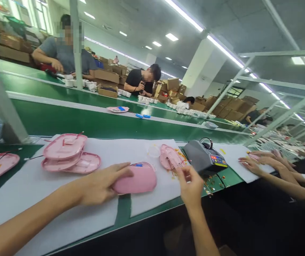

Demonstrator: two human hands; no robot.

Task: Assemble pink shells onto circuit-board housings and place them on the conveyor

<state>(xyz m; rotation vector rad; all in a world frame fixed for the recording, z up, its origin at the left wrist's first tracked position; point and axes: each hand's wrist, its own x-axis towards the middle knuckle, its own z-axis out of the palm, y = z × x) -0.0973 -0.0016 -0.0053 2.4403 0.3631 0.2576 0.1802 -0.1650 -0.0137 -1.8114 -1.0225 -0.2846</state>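
Observation:
My left hand (103,183) grips the left end of a pink oval plastic shell (141,181), fingers on top and thumb at its near edge. A bit of blue and thin wires show along the shell's far edge. My right hand (191,183) is closed in a pinch beside a second pink shell (165,156), which lies hollow side up with dark and red wires in it. What the pinch holds is too small to make out. Left of my left hand, several pink shells (65,147) are stacked on a white sheet (83,220).
A grey machine (204,156) with a lit panel stands right of my right hand, small orange scraps (209,183) around it. More pink shells (0,165) lie far left. A co-worker's hands (256,161) work at right. Beyond run a green belt (51,115) and a metal post (1,96).

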